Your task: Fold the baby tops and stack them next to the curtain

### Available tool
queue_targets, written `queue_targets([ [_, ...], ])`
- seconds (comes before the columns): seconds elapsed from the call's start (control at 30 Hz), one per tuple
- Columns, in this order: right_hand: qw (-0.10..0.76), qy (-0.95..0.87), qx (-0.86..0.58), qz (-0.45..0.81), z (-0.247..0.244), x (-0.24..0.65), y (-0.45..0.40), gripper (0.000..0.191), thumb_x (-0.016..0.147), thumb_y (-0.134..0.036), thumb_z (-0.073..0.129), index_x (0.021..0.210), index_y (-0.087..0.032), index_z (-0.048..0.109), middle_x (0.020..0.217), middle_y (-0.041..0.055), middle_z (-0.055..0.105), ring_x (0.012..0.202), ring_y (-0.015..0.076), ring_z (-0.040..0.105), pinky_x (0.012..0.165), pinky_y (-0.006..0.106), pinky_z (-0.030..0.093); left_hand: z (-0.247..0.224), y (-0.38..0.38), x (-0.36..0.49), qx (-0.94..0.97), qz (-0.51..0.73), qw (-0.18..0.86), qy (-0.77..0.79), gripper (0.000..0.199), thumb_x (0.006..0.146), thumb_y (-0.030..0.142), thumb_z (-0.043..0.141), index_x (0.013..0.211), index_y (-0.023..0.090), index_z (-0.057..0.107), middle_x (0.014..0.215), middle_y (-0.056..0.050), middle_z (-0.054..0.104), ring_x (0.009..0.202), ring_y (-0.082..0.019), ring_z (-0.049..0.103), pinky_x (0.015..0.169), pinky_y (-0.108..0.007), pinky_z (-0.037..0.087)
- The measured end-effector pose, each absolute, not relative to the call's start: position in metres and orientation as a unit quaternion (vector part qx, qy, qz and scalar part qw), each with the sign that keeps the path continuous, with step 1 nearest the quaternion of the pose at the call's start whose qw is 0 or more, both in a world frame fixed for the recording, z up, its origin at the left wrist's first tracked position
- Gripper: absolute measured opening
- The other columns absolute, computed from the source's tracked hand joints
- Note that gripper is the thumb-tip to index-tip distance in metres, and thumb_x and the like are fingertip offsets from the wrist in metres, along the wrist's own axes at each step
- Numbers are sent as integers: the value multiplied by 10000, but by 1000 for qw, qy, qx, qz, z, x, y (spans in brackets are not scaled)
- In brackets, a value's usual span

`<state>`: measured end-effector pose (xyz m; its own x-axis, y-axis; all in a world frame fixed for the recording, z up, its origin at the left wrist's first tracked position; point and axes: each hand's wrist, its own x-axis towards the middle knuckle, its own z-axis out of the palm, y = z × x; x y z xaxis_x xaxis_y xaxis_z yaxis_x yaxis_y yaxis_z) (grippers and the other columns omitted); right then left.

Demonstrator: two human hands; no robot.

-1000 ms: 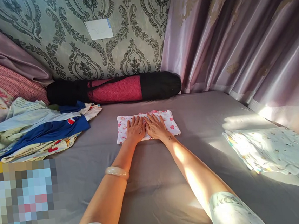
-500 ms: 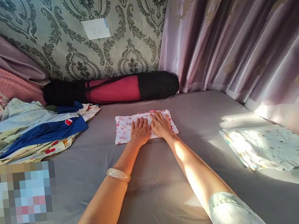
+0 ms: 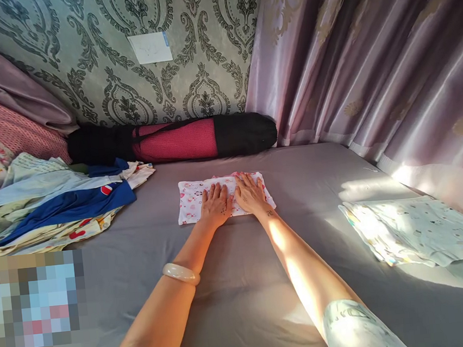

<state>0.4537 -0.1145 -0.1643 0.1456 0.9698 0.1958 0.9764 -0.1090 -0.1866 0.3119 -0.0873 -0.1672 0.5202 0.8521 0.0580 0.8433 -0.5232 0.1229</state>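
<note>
A white cloth with pink and red print (image 3: 191, 203) lies folded into a flat rectangle on the grey sheet (image 3: 242, 281). My left hand (image 3: 217, 205) rests flat on its middle, fingers stretched out and pointing away from me. Beside it my right hand (image 3: 250, 194) lies flat on the right part of the cloth, also with fingers extended. The two hands are close together, and neither grips the fabric. Part of the cloth is hidden beneath them. A pale bangle (image 3: 181, 274) circles my left forearm.
A loose heap of clothes (image 3: 66, 203) lies at the left. Folded pale printed cloth (image 3: 429, 228) sits at the right, partly sunlit. A long black and red bag (image 3: 175, 141) lies against the patterned wall. Purple curtains (image 3: 318, 56) hang on the right. The lower left is blurred out.
My left hand has slid very slightly to the left on the cloth. Both hands stay flat on it, and the view has shifted a little.
</note>
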Motion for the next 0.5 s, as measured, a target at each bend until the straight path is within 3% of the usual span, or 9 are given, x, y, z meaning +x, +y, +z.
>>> queue_targets([
  [0.23, 117, -586, -801, -24, -166, 462, -115, 559, 1013, -288, 262, 1510, -60, 375, 1601, 167, 321, 1493, 280, 238, 1207, 487, 137, -169, -73, 292, 818, 74, 6, 571, 637, 1003, 418, 199, 1516, 83, 374, 1610, -177, 295, 1514, -314, 199, 1223, -538, 127],
  [0.5, 120, -583, -803, -14, -171, 464, -113, 562, 1002, -292, 263, 1502, -64, 379, 1587, 160, 353, 1488, 277, 242, 1210, 459, 140, -170, -71, 288, 808, 44, 47, 586, 676, 1001, 444, 177, 1537, 62, 329, 1629, -166, 247, 1519, -327, 165, 1226, -528, 141],
])
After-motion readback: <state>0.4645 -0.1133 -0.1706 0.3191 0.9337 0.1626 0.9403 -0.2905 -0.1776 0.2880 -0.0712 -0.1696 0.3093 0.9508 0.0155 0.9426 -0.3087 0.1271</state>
